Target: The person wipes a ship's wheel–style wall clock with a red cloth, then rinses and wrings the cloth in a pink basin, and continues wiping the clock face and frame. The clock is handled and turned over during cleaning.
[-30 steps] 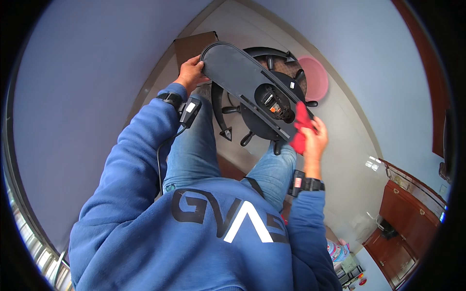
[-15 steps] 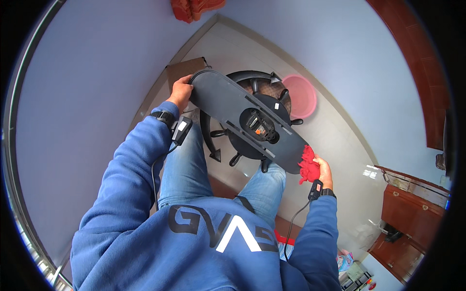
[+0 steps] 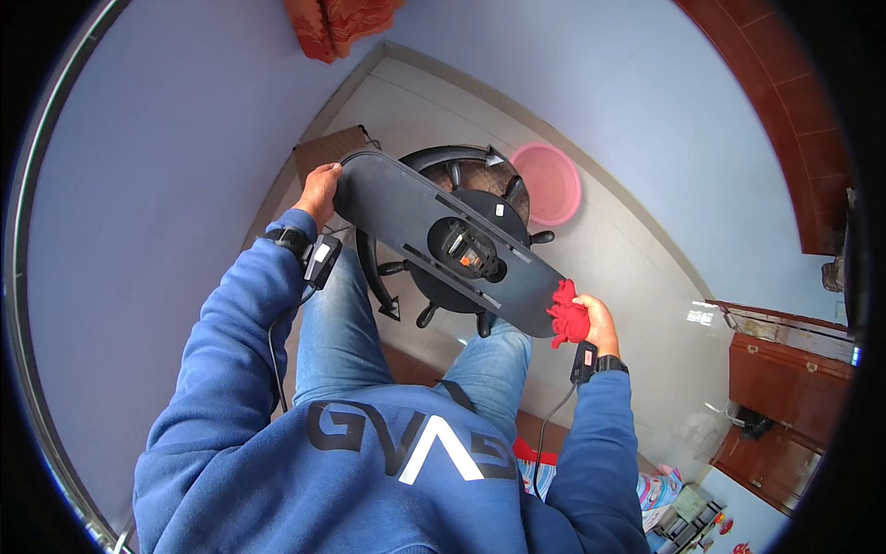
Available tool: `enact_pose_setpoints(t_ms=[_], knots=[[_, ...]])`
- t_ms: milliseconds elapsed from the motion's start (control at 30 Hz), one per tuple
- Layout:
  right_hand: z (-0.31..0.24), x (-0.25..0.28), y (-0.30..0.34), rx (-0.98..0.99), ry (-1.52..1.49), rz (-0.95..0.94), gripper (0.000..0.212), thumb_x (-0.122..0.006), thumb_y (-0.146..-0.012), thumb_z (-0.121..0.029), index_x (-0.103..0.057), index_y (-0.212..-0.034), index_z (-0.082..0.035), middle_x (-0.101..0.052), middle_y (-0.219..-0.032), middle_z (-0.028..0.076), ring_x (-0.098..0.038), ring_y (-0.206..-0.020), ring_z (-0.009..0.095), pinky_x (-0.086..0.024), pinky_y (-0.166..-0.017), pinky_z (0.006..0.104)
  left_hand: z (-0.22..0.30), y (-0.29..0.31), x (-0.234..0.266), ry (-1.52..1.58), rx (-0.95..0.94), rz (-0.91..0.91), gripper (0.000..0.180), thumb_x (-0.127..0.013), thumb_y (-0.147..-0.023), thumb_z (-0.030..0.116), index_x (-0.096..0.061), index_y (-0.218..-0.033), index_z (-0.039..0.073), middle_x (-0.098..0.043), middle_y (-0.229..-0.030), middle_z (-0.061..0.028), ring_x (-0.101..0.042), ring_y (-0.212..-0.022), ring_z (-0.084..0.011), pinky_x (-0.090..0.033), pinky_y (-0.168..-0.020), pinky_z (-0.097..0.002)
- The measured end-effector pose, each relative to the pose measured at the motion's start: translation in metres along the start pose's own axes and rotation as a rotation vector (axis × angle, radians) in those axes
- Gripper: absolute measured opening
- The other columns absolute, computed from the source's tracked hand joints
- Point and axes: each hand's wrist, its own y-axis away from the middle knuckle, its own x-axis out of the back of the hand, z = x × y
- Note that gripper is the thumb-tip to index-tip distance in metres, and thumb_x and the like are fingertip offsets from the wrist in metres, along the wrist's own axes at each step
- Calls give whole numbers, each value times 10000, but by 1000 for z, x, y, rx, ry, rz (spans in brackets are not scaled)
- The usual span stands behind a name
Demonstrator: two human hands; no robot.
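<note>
Here, a board (image 3: pixel 388 190) spans the wheel (image 3: pixel 477 205), the left hand (image 3: pixel 320 192) pinching it left of the wheel, the right hand (image 3: pixel 601 323) pinching cloth (image 3: pixel 570 316) to the wheel's right (likely stiff, slick: hold both ends).

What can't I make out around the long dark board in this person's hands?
In the head view:
Dark board: its far side faces away from the camera.
Left hand: some fingers are hidden behind the board's end.
Right hand: some fingers are hidden by the red cloth.
Black wheel-shaped piece: its middle is covered by the board.
Small parts in the dark oval: too small to identify.
Orange cloth: cut off by the upper edge.
</note>
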Motion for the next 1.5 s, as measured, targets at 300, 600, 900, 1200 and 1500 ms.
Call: enact_pose_setpoints(t_ms=[300,600,900,1200,1500], knots=[[-4,-12,10,115,54,92,368,-559,-855,-207,-615,-1122,40,-703,-1045,194,-683,-763,345,-570,-623,491,15,3,-12,129,53,-87,399,-471,-1044,325,-604,-1189,-22,-668,-1156,-159,-629,-1037,-268,-497,-934,-415],[8,-18,-11,715,134,200,396,-499,-768,-53,-604,-1123,86,-678,-1046,189,-685,-868,290,-583,-776,395,-10,-21,-10,623,-111,-254,534,-427,-1037,488,-670,-1083,16,-713,-1098,-141,-651,-1043,-280,-471,-1000,-456],[16,-19,-4,913,59,-20,443,-459,-701,-86,-574,-1095,81,-664,-1100,272,-676,-999,390,-571,-902,478,11,-23,-5,850,-281,-421,473,-586,-966,507,-630,-757,85,-697,-837,-175,-654,-908,-325,-483,-936,-458],[14,1,-17,811,65,105,336,-484,-747,-104,-637,-1006,46,-679,-999,149,-668,-921,284,-557,-852,386,11,-14,-11,768,-162,-239,157,-714,-827,164,-591,-806,68,-668,-785,-146,-658,-814,-296,-539,-860,-427],[8,3,-21,686,35,101,341,-512,-761,-133,-636,-1011,63,-683,-996,151,-670,-889,285,-552,-835,393,7,-20,-15,655,-77,-158,171,-552,-871,160,-631,-790,32,-673,-788,-115,-647,-772,-254,-552,-809,-406]])
